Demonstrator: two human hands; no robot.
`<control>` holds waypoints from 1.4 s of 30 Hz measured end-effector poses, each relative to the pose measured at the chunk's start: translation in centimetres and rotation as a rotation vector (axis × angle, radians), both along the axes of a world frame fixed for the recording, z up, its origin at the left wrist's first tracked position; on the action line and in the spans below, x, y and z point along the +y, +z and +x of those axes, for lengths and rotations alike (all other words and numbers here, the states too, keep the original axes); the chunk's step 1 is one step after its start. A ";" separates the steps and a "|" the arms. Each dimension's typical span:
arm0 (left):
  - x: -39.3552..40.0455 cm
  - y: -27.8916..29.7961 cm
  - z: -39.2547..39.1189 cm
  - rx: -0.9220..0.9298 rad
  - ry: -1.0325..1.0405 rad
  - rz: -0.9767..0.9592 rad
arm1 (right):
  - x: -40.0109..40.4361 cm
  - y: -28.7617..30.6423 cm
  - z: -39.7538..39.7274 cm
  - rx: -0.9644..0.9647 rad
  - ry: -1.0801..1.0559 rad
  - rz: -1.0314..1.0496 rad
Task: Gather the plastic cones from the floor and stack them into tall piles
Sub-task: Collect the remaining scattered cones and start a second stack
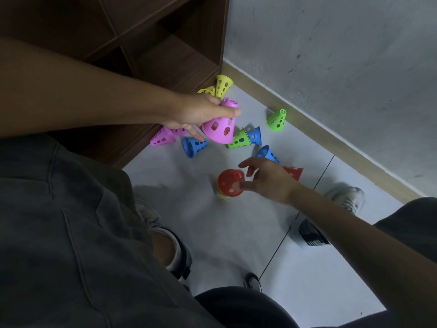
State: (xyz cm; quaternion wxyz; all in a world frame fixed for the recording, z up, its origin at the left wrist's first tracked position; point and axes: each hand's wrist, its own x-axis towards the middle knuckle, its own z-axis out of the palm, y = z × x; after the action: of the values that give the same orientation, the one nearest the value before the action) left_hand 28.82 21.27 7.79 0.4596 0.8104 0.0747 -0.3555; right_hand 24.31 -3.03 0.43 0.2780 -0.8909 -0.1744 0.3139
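My left hand (201, 112) grips a pink cone (220, 129) in the air, above the loose cones. A short pile (228, 184) stands on the floor with a red cone on top and yellow rims beneath. My right hand (267, 179) hovers beside that pile, fingers relaxed, thumb tip at the red rim. Loose cones lie around: another pink cone (163, 137), a blue cone (194, 145), a green cone nested with a blue one (246, 138), a second blue cone (267, 153), a red cone (294, 171) partly behind my right hand, a green cone (276, 120), and yellow cones (222, 85).
A dark wooden shelf unit (151, 55) stands at the left, its base touching several cones. A grey wall (343, 67) with a tan skirting board runs along the right. My shoes (347, 197) and knees frame the light tiled floor (236, 233). A dark ribbed object (309, 235) lies near my right forearm.
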 end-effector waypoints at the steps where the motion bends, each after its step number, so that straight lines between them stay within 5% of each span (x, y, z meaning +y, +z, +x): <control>1: 0.0 -0.1 0.0 0.003 -0.005 0.004 | -0.1 -0.1 0.1 0.044 -0.030 0.016; 15: -2.4 -1.4 -1.4 0.079 -0.221 -0.025 | -4.0 -1.7 2.3 0.211 -0.549 0.218; 32: -5.2 -3.5 -1.2 0.113 -0.583 0.074 | -9.5 -2.3 2.0 0.077 -0.712 0.202; 42: -4.4 -5.8 0.6 0.062 -0.534 0.136 | -10.8 -5.9 3.7 -0.148 -0.545 -0.137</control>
State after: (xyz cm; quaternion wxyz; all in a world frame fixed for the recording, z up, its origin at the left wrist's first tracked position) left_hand 29.41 16.90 1.96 0.2918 0.8191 -0.1041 -0.4828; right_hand 28.03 -13.83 -5.43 0.2778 -0.9422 0.0730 0.1727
